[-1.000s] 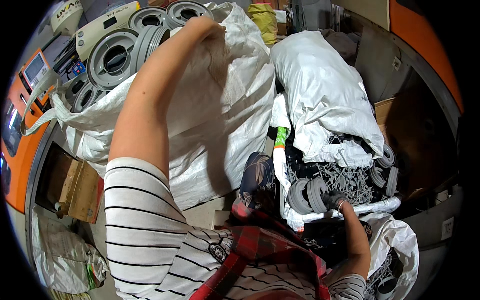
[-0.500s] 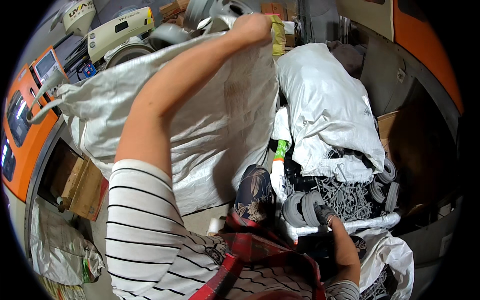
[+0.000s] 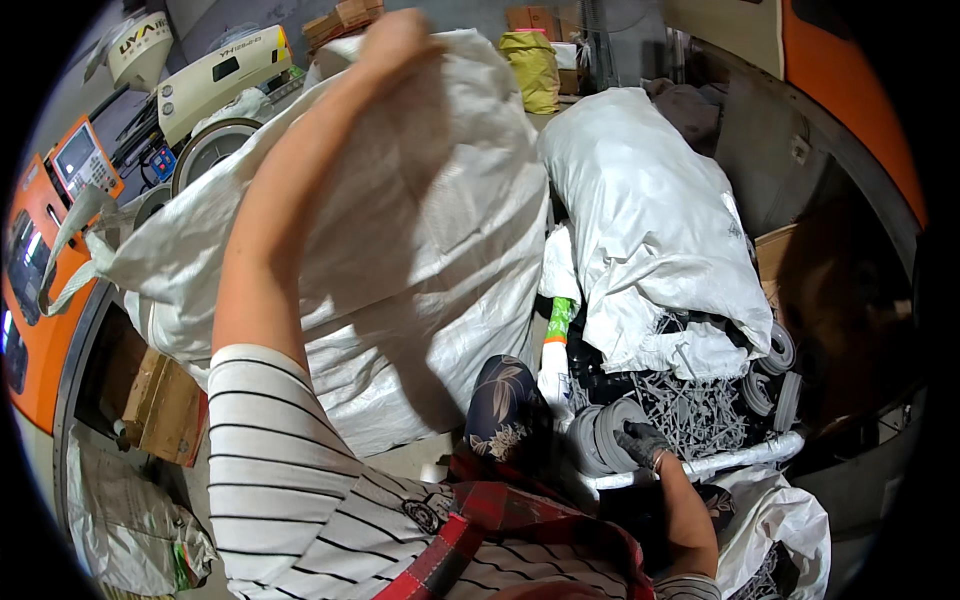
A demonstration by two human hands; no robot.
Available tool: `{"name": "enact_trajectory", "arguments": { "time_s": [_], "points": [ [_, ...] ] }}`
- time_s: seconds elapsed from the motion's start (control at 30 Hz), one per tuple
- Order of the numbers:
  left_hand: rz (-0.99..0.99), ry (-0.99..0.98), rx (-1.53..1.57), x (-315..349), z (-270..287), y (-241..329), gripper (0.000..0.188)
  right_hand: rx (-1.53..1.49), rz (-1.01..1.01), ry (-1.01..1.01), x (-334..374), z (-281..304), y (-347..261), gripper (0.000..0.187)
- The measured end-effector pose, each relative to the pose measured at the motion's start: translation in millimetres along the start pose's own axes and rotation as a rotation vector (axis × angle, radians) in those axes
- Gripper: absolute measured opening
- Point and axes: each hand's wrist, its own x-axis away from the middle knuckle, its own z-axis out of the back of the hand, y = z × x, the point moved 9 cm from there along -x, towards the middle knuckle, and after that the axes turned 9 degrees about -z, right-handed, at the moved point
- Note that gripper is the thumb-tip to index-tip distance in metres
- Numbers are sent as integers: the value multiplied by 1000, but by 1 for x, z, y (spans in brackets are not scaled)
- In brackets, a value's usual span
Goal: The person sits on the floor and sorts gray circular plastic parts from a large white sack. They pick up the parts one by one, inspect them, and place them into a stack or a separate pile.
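Note:
My left hand (image 3: 395, 42) is raised at the top edge of a large white woven sack (image 3: 440, 230). It is smeared by motion, so its fingers and any grip on the sack cannot be made out. Low on the right, my right hand (image 3: 642, 443), in a dark grey glove, is closed on the side of a grey plastic wheel (image 3: 608, 432). Another grey wheel (image 3: 583, 445) lies against its left side. Both rest at the near edge of an open container holding many thin grey plastic pieces (image 3: 690, 410).
A full white sack (image 3: 650, 210) lies over the container's far side. More grey wheels (image 3: 780, 350) sit at its right. Cardboard boxes (image 3: 165, 405) stand left, beneath an orange machine (image 3: 30, 310). A yellow sack (image 3: 530, 68) stands at the back.
My left hand has swept left along the sack's top, and the sack's upper edge has shifted left. Grey wheels at its mouth are no longer visible. The two wheels by my right hand are closer together.

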Motion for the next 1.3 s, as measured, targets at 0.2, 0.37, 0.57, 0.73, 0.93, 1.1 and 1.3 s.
{"name": "enact_trajectory", "arguments": {
  "time_s": [0.2,0.37,0.57,0.73,0.93,1.1,1.3],
  "points": [
    [-350,-35,-212,11,31,132,17,137,161,371,25,17,-35,61],
    [-339,-34,-171,48,20,158,18,232,91,178,43,1,-65,96],
    [-614,-47,-224,102,-14,225,13,201,64,123,42,-8,-68,113],
    [-671,-101,-201,125,-24,243,15,486,51,201,59,-21,-81,115],
    [-259,-115,190,71,-10,173,18,263,154,209,43,-14,-89,107],
    [-508,398,110,114,53,210,35,130,9,300,47,16,-83,99],
    [-118,-929,1067,305,-156,366,80,-229,-80,400,39,31,-15,100]
  ]
}}
